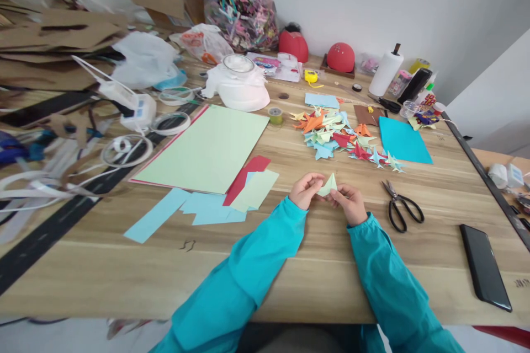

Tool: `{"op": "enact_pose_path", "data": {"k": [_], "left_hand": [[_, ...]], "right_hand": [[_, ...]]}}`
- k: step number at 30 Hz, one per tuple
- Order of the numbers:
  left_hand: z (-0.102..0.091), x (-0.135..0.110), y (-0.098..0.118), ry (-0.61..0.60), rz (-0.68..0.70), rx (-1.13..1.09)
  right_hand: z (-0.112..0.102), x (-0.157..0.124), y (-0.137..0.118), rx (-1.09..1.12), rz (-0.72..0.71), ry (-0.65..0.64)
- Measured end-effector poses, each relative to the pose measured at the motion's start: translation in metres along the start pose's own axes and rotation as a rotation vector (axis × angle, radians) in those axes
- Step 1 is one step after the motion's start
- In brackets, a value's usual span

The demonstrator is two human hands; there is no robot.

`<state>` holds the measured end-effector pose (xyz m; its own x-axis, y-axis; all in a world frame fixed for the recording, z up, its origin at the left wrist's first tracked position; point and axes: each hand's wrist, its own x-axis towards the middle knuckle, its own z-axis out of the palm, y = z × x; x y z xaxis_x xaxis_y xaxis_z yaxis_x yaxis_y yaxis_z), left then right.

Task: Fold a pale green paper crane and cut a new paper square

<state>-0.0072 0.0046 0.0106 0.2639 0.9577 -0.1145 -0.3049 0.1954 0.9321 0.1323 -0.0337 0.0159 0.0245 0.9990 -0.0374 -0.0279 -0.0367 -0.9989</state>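
Note:
Between my two hands is a small pale green folded paper (329,185), its pointed tip upward, just above the wooden table (290,265). My left hand (305,190) pinches its left side with thumb and fingers. On the right side, my right hand (349,202) grips the lower edge, and some of its fingers are hidden behind the paper. A pile of folded paper cranes (335,132) in orange, green, blue and red lies beyond my hands. Black-handled scissors (401,207) rest to the right of my right hand.
Left of my hands lie green and red paper pieces (256,190), blue paper strips (157,215) and large green sheets (207,149). At the right are a black phone (485,265) and a turquoise sheet (404,140). White cables (128,149), bags and cardboard crowd the far left.

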Motion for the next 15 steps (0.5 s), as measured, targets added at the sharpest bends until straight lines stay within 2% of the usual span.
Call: {"op": "enact_pose_path", "data": {"k": [7,12,15], "left_hand": [[-0.001,0.0,-0.001,-0.081,0.007,-0.031],[-0.004,0.007,-0.01,-0.15,-0.022,-0.03],[-0.005,0.009,-0.013,-0.152,-0.002,-0.014]], "right_hand": [[0.0,0.002,0.001,0.043,0.013,0.091],[0.0,0.002,0.004,0.096,0.017,0.116],[0.0,0.003,0.006,0.108,0.018,0.128]]}}
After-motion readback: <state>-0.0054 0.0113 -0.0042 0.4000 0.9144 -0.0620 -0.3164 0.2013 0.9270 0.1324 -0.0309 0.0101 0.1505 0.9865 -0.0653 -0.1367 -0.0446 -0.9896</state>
